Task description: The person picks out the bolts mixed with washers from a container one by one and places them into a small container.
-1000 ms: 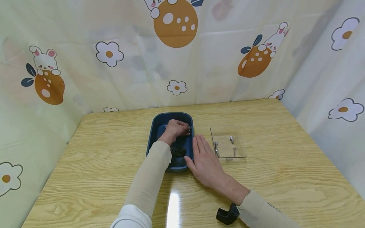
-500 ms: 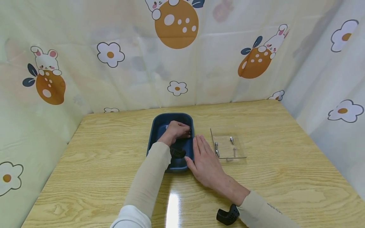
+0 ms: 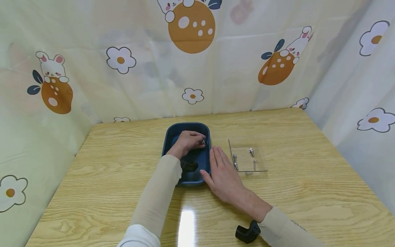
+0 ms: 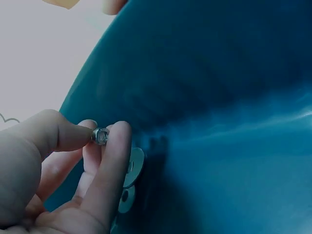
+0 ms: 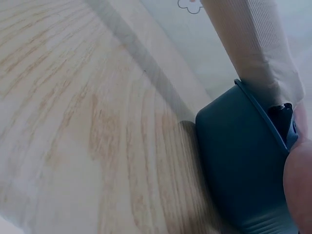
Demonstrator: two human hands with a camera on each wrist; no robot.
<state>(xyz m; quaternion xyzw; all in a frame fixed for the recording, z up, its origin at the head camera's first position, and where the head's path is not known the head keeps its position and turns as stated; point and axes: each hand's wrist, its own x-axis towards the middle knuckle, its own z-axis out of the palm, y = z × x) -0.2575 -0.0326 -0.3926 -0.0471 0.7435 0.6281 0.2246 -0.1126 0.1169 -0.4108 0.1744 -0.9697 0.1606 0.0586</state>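
A dark blue rectangular tub (image 3: 192,183) stands on the wooden table. My left hand (image 3: 187,141) reaches inside it, near the right wall. In the left wrist view, its thumb and fingers pinch a small silver socket-head screw (image 4: 100,136), the hex recess facing the camera. Behind the fingers lie a larger flat washer (image 4: 137,165) and a smaller washer (image 4: 127,199), both partly hidden. My right hand (image 3: 224,176) lies along the tub's right side with straight fingers, the thumb at the near right rim. Only a bit of that hand shows in the right wrist view.
Right of the tub is a clear plastic tray (image 3: 243,159) holding several metal screws (image 3: 251,152). A black wrist-camera mount (image 3: 248,232) sits at the right wrist. The patterned curtain (image 3: 148,85) closes off the table's back and sides.
My left hand has drawn slightly left and back from the tub's right wall, and the screw shows between its fingers. The right hand has stayed in place.
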